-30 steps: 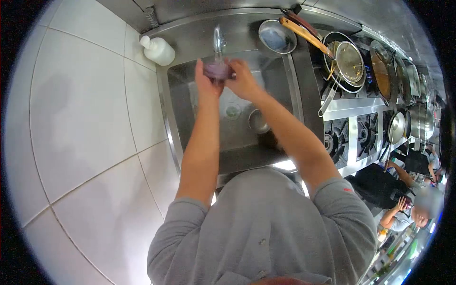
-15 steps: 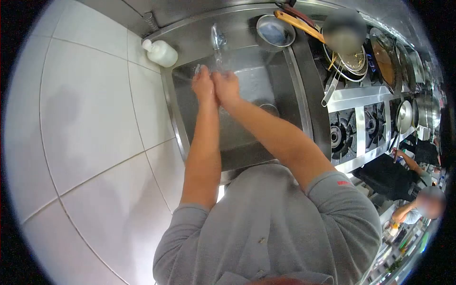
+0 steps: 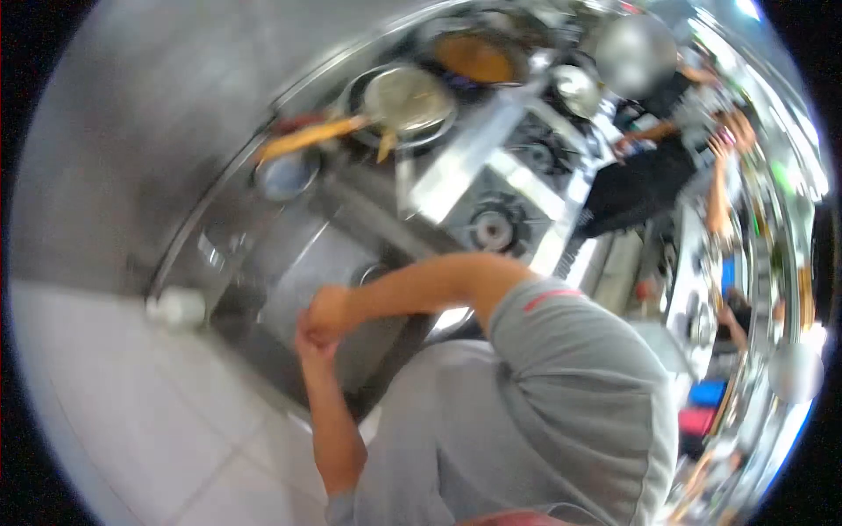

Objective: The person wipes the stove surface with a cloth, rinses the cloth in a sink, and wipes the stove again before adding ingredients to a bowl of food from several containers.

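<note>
Over the near part of the metal sink point(image 3: 303, 241), my left hand point(image 3: 314, 338) and my right hand point(image 3: 335, 311) are pressed against each other. Motion blur smears the fingers of both, and nothing can be made out between them. The faucet point(image 3: 210, 250) stands at the sink's back edge, away from my hands. A white pump bottle point(image 3: 180, 309) is at the sink's left corner. A metal bowl point(image 3: 288, 174) sits at the opposite back corner.
Right of the sink is a stove point(image 3: 495, 228) with a pan holding a strainer point(image 3: 408, 101) and a wooden handle point(image 3: 311, 138). Another pan point(image 3: 474, 57) holds something brown. A person in a dark apron point(image 3: 640, 184) stands beyond; others are farther right.
The view has swung toward the stove and the people. My hands have drawn back from the faucet's stream toward my body and are now together.
</note>
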Demonstrator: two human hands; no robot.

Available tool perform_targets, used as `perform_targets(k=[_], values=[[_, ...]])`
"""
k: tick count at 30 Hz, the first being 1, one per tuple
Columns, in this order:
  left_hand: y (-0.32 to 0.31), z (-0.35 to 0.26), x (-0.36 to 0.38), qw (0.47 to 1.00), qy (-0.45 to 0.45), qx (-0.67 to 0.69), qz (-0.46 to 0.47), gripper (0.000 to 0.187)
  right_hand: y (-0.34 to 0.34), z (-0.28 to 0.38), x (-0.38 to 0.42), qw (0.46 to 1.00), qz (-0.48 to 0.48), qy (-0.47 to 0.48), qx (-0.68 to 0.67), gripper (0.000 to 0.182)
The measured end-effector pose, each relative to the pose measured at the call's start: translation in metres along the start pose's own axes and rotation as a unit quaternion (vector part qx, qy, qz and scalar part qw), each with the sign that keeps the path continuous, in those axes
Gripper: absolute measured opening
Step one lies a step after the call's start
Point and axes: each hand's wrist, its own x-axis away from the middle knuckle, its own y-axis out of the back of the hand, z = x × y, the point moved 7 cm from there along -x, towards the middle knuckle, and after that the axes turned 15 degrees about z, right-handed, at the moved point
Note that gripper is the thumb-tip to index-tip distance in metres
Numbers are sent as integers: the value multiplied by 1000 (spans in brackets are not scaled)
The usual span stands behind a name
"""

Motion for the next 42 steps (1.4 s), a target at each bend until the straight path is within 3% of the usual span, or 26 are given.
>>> perform_targets(k=[1,2,4,6,7,9,10,11,12,13,15,19,21,25,27,29,31,32,33,34,35,36,37,38,40,42], values=[[31,-8,-2,991,6,-92,-96,52,0,-8,13,998,-33,0,-58,38],[-3,-16,6,984,-6,-175,-21,46,-17,-30,9,990,-93,-48,-99,40],[25,-30,7,946,4,-323,-20,36,-15,-50,30,973,-162,-103,-130,44],[13,-56,3,858,47,-510,-36,32,-11,-42,54,876,-74,-118,-461,47],[1,-68,-5,855,47,-515,-21,32,-21,-51,52,876,-88,-123,-458,47],[-30,-110,-22,775,-25,-631,-28,32,-22,-74,40,934,-284,-115,-185,54],[-49,-129,-34,700,-62,-712,-8,32,-15,-73,47,930,-296,-119,-182,54],[-59,-142,-49,649,-66,-758,-9,30,-14,-79,52,915,-303,-191,-187,55],[-67,-151,-59,597,-69,-799,-15,29,-14,-83,60,895,-306,-261,-194,56],[-79,-154,-63,595,-70,-800,-10,29,-13,-90,61,893,-311,-263,-193,56],[-113,-160,-71,524,-44,-850,-8,29,-36,-106,29,943,-108,-189,-252,48],[-71,-196,-106,518,-41,-852,-67,29,-41,-91,28,950,-178,-139,-217,34],[-36,-216,-115,644,-71,-757,-85,35,-45,-83,16,967,-113,-103,-202,27],[-65,-219,-84,604,-19,-781,-158,42,-49,-85,-15,965,-111,-67,-230,27],[-25,-233,-89,719,-66,-681,-122,38,-53,-85,-29,866,-78,-157,-469,29],[-92,-216,-59,603,-41,-787,-126,32,-40,-75,-55,852,-114,-107,-499,33],[-99,-207,-54,604,-86,-786,-95,28,-50,-93,-109,814,-159,-98,-550,40],[-106,-200,-43,583,-109,-799,-99,28,12,-22,-87,614,-308,220,-693,57],[-119,-190,-38,566,-110,-813,-79,29,8,-46,-74,730,-143,-62,-665,67],[-142,-181,-27,551,-103,-821,-109,27,7,-42,-85,645,-172,-42,-744,70],[-129,-177,-28,487,-142,-858,-81,29,-3,-53,-149,512,-154,164,-829,75],[-153,-169,-7,461,-178,-861,-120,34,1,-53,-155,500,-150,135,-842,71],[-136,-169,-3,488,-157,-846,-148,47,19,-44,-149,503,-146,68,-849,64],[-142,-167,10,505,-191,-830,-143,52,18,-46,-166,461,-138,91,-872,52],[-146,-158,37,521,-217,-811,-156,58,5,-59,-192,534,-73,44,-841,38],[-144,-153,50,580,-271,-755,-142,65,-8,-54,-199,537,-75,13,-840,30]])
